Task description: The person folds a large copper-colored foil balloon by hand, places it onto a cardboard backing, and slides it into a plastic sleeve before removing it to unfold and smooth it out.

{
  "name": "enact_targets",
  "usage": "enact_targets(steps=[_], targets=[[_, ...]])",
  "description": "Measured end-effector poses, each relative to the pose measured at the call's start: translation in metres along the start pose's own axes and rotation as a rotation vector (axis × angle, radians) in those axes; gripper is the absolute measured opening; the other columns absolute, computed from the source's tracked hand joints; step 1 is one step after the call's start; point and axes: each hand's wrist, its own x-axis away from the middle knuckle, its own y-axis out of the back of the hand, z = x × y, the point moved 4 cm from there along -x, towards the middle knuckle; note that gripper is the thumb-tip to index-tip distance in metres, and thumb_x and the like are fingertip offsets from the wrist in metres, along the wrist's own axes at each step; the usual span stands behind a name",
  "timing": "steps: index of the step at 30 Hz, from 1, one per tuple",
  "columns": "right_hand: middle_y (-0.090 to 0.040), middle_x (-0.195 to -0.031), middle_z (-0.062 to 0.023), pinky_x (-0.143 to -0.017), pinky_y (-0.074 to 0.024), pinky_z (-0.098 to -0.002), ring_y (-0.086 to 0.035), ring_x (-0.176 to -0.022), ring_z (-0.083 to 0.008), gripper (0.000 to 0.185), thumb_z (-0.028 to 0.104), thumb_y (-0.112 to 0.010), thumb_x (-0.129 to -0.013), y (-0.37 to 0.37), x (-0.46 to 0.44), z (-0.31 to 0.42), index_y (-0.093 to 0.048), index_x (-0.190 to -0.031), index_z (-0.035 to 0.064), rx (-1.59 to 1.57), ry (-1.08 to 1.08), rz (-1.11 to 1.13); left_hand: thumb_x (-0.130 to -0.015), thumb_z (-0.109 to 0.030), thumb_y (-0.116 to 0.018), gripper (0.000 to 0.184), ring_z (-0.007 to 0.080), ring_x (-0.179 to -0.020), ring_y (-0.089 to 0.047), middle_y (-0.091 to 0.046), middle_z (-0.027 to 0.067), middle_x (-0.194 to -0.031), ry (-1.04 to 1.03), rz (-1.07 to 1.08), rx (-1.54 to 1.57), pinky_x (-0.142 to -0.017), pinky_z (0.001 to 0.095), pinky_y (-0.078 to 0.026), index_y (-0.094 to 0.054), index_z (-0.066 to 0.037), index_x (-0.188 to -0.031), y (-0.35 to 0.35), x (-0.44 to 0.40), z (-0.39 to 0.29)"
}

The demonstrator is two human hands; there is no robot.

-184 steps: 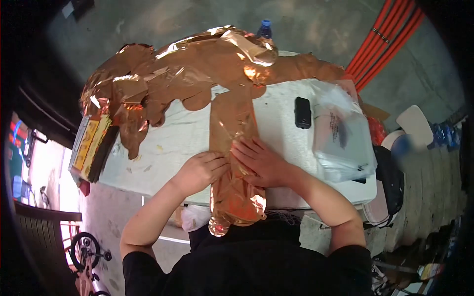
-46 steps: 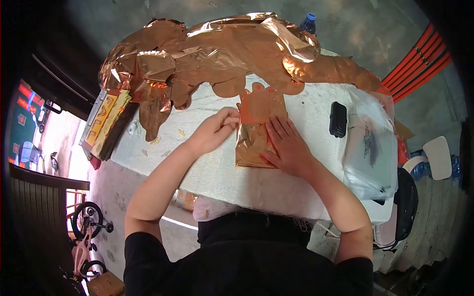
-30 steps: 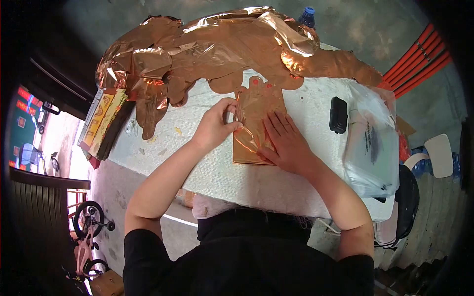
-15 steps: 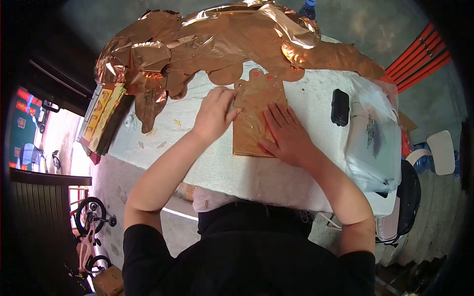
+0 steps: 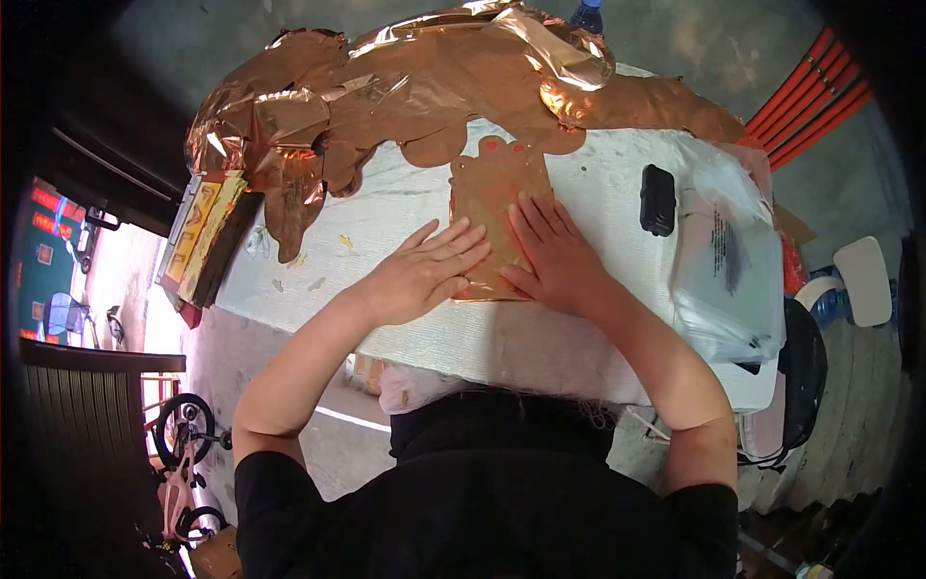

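A flat copper-coloured packet (image 5: 487, 188) lies on the white table (image 5: 405, 343) before me, with two red spots at its rounded far end. My left hand (image 5: 420, 275) is laid flat over its near left part, fingers stretched out. On the right edge rests my right hand (image 5: 559, 251), palm down and open, its fingers pointing away from me. Both palms cover part of the packet's surface. Behind it spreads a heap of shiny copper foil sheets (image 5: 415, 101) with rounded edges, which look like uninflated foil balloons.
A black case (image 5: 658, 200) and a stack of clear plastic bags (image 5: 723, 261) lie on the right. At the left edge stands a box of yellowish packets (image 5: 198, 232). Small yellow scraps (image 5: 345, 240) dot the tabletop. Red poles (image 5: 810, 96) lean beyond the right corner.
My left hand has come from the packet's upper left edge down towards me and now lies flat across it. The right hand stays nearly in place. The view has shifted slightly.
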Motion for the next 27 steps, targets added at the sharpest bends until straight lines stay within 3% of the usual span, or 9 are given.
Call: enact_targets(steps=[4, 6, 15, 27], targets=[[-0.027, -0.150, -0.0245, -0.117, -0.0157, -0.0458, -0.023, -0.142, -0.0366, 0.076, 0.048, -0.050, -0.091, 0.002, 0.000, 0.001, -0.030, -0.143, -0.0037, -0.019, 0.003, -0.012, -0.097, -0.021, -0.049, 0.050, 0.0288, -0.143, -0.026, -0.035, 0.0130, -0.151, 0.011, 0.018, 0.097, -0.117, 0.0448, -0.018, -0.040, -0.006, -0.143, 0.003, 0.010, 0.014], [-0.027, -0.150, -0.0247, -0.117, -0.0159, -0.0460, -0.023, -0.141, -0.0370, 0.076, 0.047, -0.051, -0.091, 0.003, 0.000, 0.001, -0.030, -0.143, -0.0037, -0.024, 0.016, -0.030, -0.096, -0.019, -0.049, 0.051, 0.0299, -0.142, -0.027, -0.035, 0.0159, -0.150, 0.026, -0.097, 0.267, -0.117, 0.0446, -0.020, -0.039, -0.003, -0.143, 0.005, 0.015, 0.021], [-0.028, -0.149, -0.0257, -0.117, -0.0171, -0.0464, -0.025, -0.140, -0.0379, 0.075, 0.045, -0.053, -0.090, 0.004, 0.000, 0.003, -0.031, -0.141, -0.0054, -0.037, 0.015, -0.032, -0.096, -0.022, -0.050, 0.048, 0.0289, -0.140, -0.033, -0.040, 0.0154, -0.147, -0.008, -0.087, -0.056, -0.115, 0.0448, -0.023, -0.044, -0.001, -0.139, 0.005, -0.001, 0.017], [-0.026, -0.150, -0.0261, -0.118, -0.0132, -0.0457, -0.021, -0.142, -0.0369, 0.077, 0.048, -0.049, -0.091, 0.004, -0.001, 0.002, -0.030, -0.142, -0.0059, -0.057, 0.004, 0.033, -0.087, -0.023, -0.064, 0.051, 0.0328, -0.131, -0.044, -0.049, 0.0188, -0.138, 0.003, -0.209, 0.048, -0.110, 0.0431, -0.035, -0.053, -0.001, -0.131, 0.004, -0.017, 0.020]])
